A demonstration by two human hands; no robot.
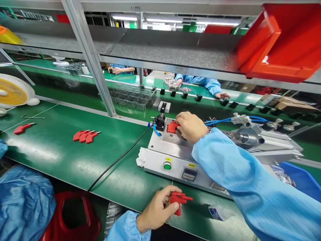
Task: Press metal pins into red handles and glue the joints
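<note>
along the lower middle of the frame, a green surface (50, 160) carries a stainless steel bench press (165, 144) with blue air hoses (220, 121) running off to its right. the person's right hand (191, 127) rests on the press plate, its fingers (179, 117) together and curled over a red plastic handle (172, 127), which lies on the plate just beside a black pneumatic cylinder (160, 122). the left hand (157, 209) is off the press, near the bottom edge of the frame, its fingers (173, 190) clamped around a second red handle (177, 201) with a short metal pin pointing right.

left of the press, three more red handles (86, 136) lie side by side on the surface, and a single red handle (23, 128) lies farther off near the left edge. a black cable (117, 160) crosses the surface to the press, and a crumpled white tissue (141, 157) touches its left side. the press front shows a green button (167, 166) and a digital display (189, 174). a blue bin (301, 179) sits at the right edge, a red bin (281, 43) sits at the upper right, and beyond the rack, a co-worker's hand (222, 95) in a blue sleeve rests on a farther green surface (240, 97).
</note>
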